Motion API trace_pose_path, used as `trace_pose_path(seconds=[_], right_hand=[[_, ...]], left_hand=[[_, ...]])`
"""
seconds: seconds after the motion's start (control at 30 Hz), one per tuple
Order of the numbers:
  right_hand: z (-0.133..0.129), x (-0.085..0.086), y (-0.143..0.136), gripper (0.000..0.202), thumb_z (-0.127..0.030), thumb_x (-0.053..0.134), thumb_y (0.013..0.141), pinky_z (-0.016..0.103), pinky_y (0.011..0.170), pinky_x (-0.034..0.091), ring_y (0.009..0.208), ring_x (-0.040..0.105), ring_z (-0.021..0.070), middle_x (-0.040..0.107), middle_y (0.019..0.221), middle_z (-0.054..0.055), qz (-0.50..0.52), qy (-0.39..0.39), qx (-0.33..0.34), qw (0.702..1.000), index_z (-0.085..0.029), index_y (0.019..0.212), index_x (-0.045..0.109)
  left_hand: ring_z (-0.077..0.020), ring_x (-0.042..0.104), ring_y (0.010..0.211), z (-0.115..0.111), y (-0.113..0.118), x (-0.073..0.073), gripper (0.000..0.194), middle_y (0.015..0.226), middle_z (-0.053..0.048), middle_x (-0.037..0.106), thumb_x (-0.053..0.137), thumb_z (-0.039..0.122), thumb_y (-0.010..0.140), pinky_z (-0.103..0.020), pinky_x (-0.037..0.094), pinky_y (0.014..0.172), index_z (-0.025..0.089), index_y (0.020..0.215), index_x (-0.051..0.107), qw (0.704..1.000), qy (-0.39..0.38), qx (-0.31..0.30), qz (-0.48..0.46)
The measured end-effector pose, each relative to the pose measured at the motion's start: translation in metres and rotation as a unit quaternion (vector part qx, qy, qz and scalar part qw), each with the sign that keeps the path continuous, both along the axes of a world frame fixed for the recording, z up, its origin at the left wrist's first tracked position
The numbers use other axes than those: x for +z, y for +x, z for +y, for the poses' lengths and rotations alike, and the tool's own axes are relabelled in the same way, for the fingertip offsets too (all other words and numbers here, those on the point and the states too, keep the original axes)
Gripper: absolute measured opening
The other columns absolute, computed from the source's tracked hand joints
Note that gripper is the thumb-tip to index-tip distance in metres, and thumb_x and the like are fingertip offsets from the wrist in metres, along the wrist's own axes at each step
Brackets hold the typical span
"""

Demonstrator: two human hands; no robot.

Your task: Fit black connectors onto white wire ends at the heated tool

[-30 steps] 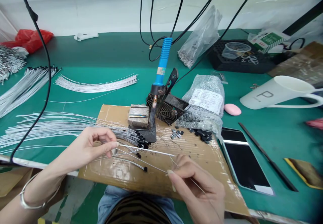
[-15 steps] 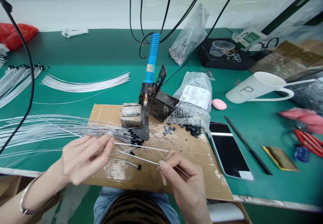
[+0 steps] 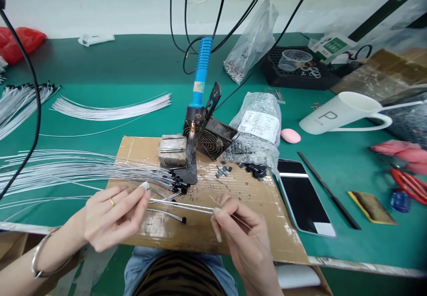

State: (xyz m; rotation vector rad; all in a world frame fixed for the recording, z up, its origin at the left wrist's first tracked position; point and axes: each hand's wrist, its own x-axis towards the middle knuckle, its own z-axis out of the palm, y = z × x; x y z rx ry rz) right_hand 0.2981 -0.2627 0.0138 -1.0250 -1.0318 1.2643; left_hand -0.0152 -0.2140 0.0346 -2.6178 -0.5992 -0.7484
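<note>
- Fingers of the right hand [image 3: 243, 234], thumb and forefinger, pinch two white wires [image 3: 182, 205] near their ends; the other fingers curl in below.
- Fingers of the left hand [image 3: 113, 218] are bent and pressed together where the same wires enter the grip; I cannot tell exactly where the thumb sits.
- Both hands hang in front of the soldering iron [image 3: 202, 65], left hand to its left, right hand to its right; the wires stretch between them, nearly level.
- The left hand shows its back, with a ring [image 3: 112, 202] on one finger and a bracelet [image 3: 36, 256] at the wrist; the right reaches up from below, wrist lowest.
- Beneath the hands, a cardboard sheet [image 3: 180, 236] runs under and in front of the soldering iron.
- A bundle of white wires with black ends [image 3: 83, 171] lies left of the soldering iron.
- Right of the soldering iron, a bubble-wrap bag [image 3: 255, 102] bears a white label [image 3: 260, 122], its print too small to read.
- Farther right of the soldering iron, a white mug [image 3: 350, 107] carries a letter "P" above a smaller, unreadable line.
- Behind and right of the soldering iron, a green-and-white packet [image 3: 333, 47] has illegible lettering.
</note>
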Motion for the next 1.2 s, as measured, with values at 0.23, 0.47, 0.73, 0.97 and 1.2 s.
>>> trace_pose_path(seconds=[0.23, 0.47, 0.73, 0.97, 1.2], right_hand=[[-0.003, 0.0, 0.002, 0.032, -0.032, 0.07, 0.103, 0.029, 0.059, 0.036, 0.066, 0.048, 0.0145, 0.052, 0.065, -0.002, -0.036, 0.028, -0.014, 0.999, -0.022, 0.073, 0.066], [-0.006, 0.002, -0.012, 0.023, -0.013, 0.065, 0.102, 0.027, 0.057, 0.036, 0.065, 0.049, 0.0127, 0.052, 0.07, -0.004, -0.2, 0.126, -0.037, 0.971, -0.023, 0.081, 0.066], [-0.006, -0.002, -0.018, 0.023, -0.021, 0.066, 0.102, 0.027, 0.057, 0.037, 0.064, 0.051, 0.0128, 0.055, 0.071, -0.003, -0.18, 0.053, -0.029, 0.982, -0.022, 0.08, 0.07], [0.003, -0.021, -0.009, 0.048, -0.048, 0.049, 0.111, 0.029, 0.062, 0.047, 0.067, 0.061, 0.0167, 0.062, 0.074, 0.002, -0.072, -0.032, -0.037, 0.996, -0.022, 0.088, 0.083], [0.009, -0.027, -0.008, 0.046, -0.04, 0.048, 0.114, 0.024, 0.057, 0.043, 0.059, 0.054, 0.0119, 0.055, 0.065, -0.002, -0.059, -0.066, -0.092, 0.992, -0.022, 0.078, 0.07]], left_hand=[[-0.0199, 0.077, 0.076, 0.004, 0.009, -0.005, 0.035, 0.113, -0.012, 0.084, 0.063, 0.002, 0.097, -0.032, 0.062, 0.067, 0.024, 0.122, 0.075, 0.998, -0.06, -0.009, -0.026], [-0.0295, 0.075, 0.108, -0.019, 0.09, 0.018, 0.037, 0.121, -0.019, 0.079, 0.055, 0.003, 0.099, -0.046, 0.054, 0.098, 0.009, 0.135, 0.06, 0.959, -0.237, 0.115, -0.108], [-0.0167, 0.066, 0.076, -0.029, 0.124, 0.017, 0.02, 0.084, 0.002, 0.069, 0.046, 0.007, 0.103, -0.039, 0.047, 0.096, 0.022, 0.101, 0.059, 0.813, -0.541, 0.117, -0.182], [-0.0163, 0.048, 0.068, -0.017, 0.117, 0.005, 0.022, 0.074, 0.002, 0.055, 0.054, 0.027, 0.106, -0.029, 0.036, 0.061, 0.022, 0.087, 0.063, 0.68, -0.668, 0.18, -0.245], [-0.0146, 0.04, 0.063, -0.002, 0.118, -0.001, 0.022, 0.069, 0.003, 0.053, 0.063, 0.037, 0.098, -0.029, 0.03, 0.058, 0.02, 0.085, 0.065, 0.562, -0.731, 0.21, -0.326]])
